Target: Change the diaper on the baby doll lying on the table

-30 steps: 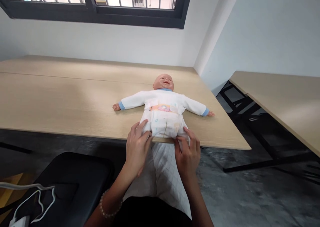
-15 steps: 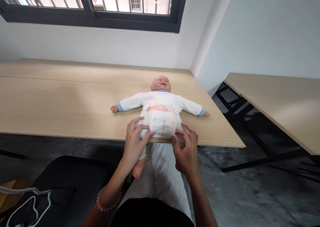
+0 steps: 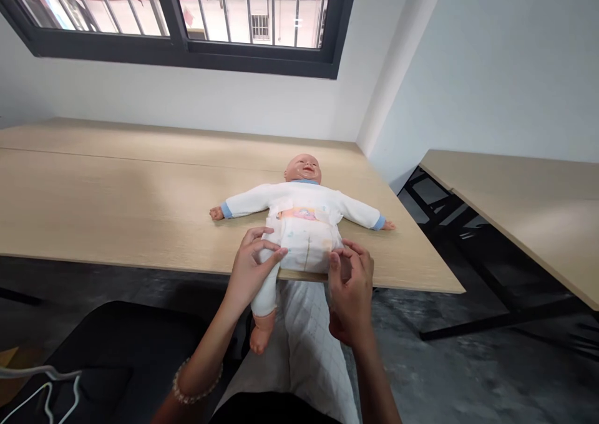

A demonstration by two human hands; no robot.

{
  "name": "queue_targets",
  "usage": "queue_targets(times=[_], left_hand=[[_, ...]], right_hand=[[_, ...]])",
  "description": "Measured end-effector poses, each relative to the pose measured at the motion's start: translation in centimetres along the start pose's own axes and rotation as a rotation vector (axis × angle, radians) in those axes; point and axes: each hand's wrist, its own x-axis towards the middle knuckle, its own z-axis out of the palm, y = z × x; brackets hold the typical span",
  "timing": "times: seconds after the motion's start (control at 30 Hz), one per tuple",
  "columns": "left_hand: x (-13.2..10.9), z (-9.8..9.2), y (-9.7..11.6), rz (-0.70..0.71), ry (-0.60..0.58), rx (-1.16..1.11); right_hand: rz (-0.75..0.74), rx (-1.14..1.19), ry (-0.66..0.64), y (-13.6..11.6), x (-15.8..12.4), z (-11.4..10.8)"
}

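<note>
A baby doll in a white top with blue cuffs lies on its back at the table's front edge, arms spread. Round its hips and belly is a white diaper with an orange printed band. My left hand pinches the diaper's edge by the leg on the left, which hangs over the table edge. On the other side, my right hand has its thumb and fingers closed on the diaper's opposite edge and hides most of that leg.
The doll lies on a light wooden table. A second table stands to the right, past a gap. At the lower left are a black chair and a white cable. A barred window is behind.
The view has tilted up slightly, so everything sits lower in the picture. My right thumb and fingers have moved slightly outward from the diaper's middle. My left hand remains at its edge.
</note>
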Motion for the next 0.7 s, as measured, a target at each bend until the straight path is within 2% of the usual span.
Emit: queue_targets(times=[0.23,0.47,0.6,0.7], left_hand=[[2.0,0.8,-0.4,-0.004,0.043,-0.033],[2.0,0.6,-0.9,-0.043,0.035,-0.076],[2.2,0.5,-1.3,-0.272,0.19,-0.269],[3.3,-0.2,-1.0,-0.504,0.24,-0.574]], right_hand=[[0.012,-0.013,-0.034,-0.7,2.4,0.6],[0.076,-0.016,-0.008,-0.7,2.1,1.1],[0.224,0.15,-0.049,0.1,1.9,0.7],[0.408,0.346,-0.133,1.3,2.5,0.4]])
